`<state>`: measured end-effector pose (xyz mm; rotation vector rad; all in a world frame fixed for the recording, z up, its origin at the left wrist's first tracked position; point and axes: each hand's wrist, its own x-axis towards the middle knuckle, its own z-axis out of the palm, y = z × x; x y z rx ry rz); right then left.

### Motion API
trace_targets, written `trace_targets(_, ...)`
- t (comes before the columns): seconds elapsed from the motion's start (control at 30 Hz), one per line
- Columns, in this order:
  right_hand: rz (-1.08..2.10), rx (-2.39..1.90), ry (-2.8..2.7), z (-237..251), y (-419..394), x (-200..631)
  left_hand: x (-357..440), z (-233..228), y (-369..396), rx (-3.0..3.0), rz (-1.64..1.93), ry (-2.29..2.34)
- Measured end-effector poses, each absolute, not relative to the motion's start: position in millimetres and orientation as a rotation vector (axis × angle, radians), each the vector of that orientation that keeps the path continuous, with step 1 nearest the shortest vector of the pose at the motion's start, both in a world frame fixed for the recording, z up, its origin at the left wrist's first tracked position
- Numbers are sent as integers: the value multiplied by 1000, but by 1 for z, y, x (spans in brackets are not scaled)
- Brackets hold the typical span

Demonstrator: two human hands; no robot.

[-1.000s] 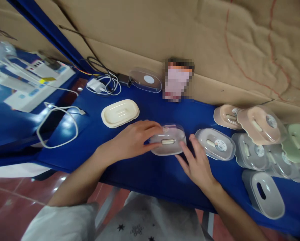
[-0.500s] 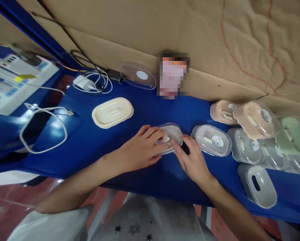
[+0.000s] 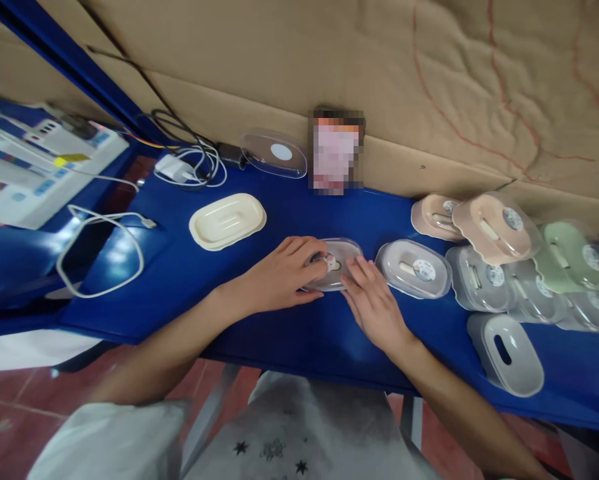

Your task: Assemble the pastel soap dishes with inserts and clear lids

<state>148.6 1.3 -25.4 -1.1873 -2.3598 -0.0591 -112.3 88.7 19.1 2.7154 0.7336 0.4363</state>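
Note:
A small oval box point(image 3: 343, 250) under a see-through lid lies on the blue tabletop in front of me, with a round label and a small pale piece on top. My left hand point(image 3: 287, 273) grips its left end, fingers curled over the label. My right hand point(image 3: 377, 307) closes on the right end, its fingers over the rim and its thumb at the near side. My palms hide parts of both ends. Just right of it sits a similar clear-lidded box point(image 3: 413, 268) with a cream slider and label. A cream oval tray point(image 3: 228, 222) lies to the left.
At the right stand several lidded boxes, including a peach one point(image 3: 492, 227) and a green one point(image 3: 572, 257), and a grey shell point(image 3: 514, 353) with a slot. A clear lid point(image 3: 259, 153) and a pixelated phone point(image 3: 335, 153) lean at the back. Cables point(image 3: 199, 163) and a power strip point(image 3: 44, 193) lie left.
My right fingers have shifted from the middle of the box towards its right end. My left hand keeps hold of the left end. The view has turned slightly.

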Motion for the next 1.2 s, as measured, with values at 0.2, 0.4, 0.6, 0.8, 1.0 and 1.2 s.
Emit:
trace_targets(0.2, -63, -1194, -2350, -21, 1, 154, -112, 12, 92, 2592, 536, 711)
trace_targets(0.4, -109, -1224, -2347, -21, 3, 152, -110, 2, 95, 2582, 466, 706)
trace_targets(0.6, -122, -1312, -2369, 0, 3, 152, -103, -4, 89, 2647, 629, 912)
trace_targets(0.8, -264, -1793, -2072, 24, -27, 202, -78, 3, 88, 2627, 642, 1164)
trace_targets(1.0, -175, -1897, -1993, 14, -63, 226, -23, 14, 106, 2593, 629, 1199)
trace_targets(1.2, -166, -1896, -1760, 25, -108, 254, 16, 22, 107, 2516, 685, 875)
